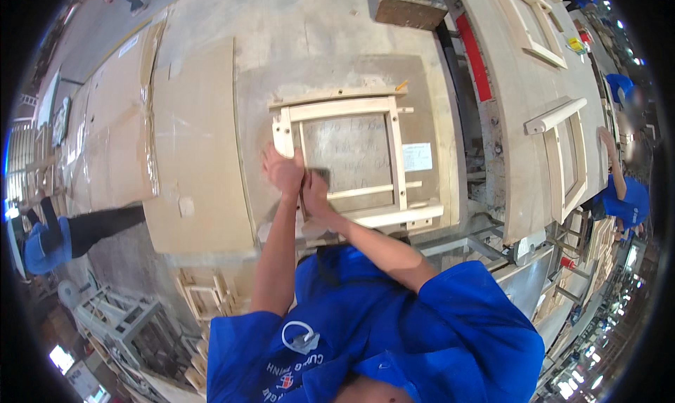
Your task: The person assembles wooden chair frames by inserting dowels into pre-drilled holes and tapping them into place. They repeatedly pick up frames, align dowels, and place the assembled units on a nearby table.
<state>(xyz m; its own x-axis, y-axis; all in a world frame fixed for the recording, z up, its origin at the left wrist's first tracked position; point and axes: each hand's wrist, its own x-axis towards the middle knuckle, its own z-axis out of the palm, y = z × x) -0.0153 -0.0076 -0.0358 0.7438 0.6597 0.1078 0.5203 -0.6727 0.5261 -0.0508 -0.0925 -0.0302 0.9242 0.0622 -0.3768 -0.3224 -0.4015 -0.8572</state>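
Your blue shirt: your short-sleeved bright blue work shirt (436, 326) fills the lower middle of the view, closest to the camera.
Your hands: they are together at the centre, wrists nearly touching. Your left hand (283, 171) lies over the left rail; whether it clamps the wood, I cannot tell. Your right hand (318, 194) looks curled around a dark grey-brown block (322, 172), just inside that rail.
Pale wooden frame: the rectangular frame of pale, bare timber (341, 111) lies flat at the centre, under and beyond your hands.
Rail work: you seem to be steadying the left rail and fitting or dressing its inner edge. The next move probably calls for your left hand holding firm while your right keeps square to the wood.
Hidden corner: your hands and forearms cover the lower-left joint; the block's kind and its contact with the rail are hard to make out.
Grey-brown board: the flat sheet (256, 108) lies beneath, with a white paper slip (417, 157) right of centre.
Brown cardboard: large flat sheets (200, 132) spread across the left.
Right-hand bench: more pale frames (567, 153) rest there; a blue-shirted co-worker (628, 203) is partly blurred at the far right.
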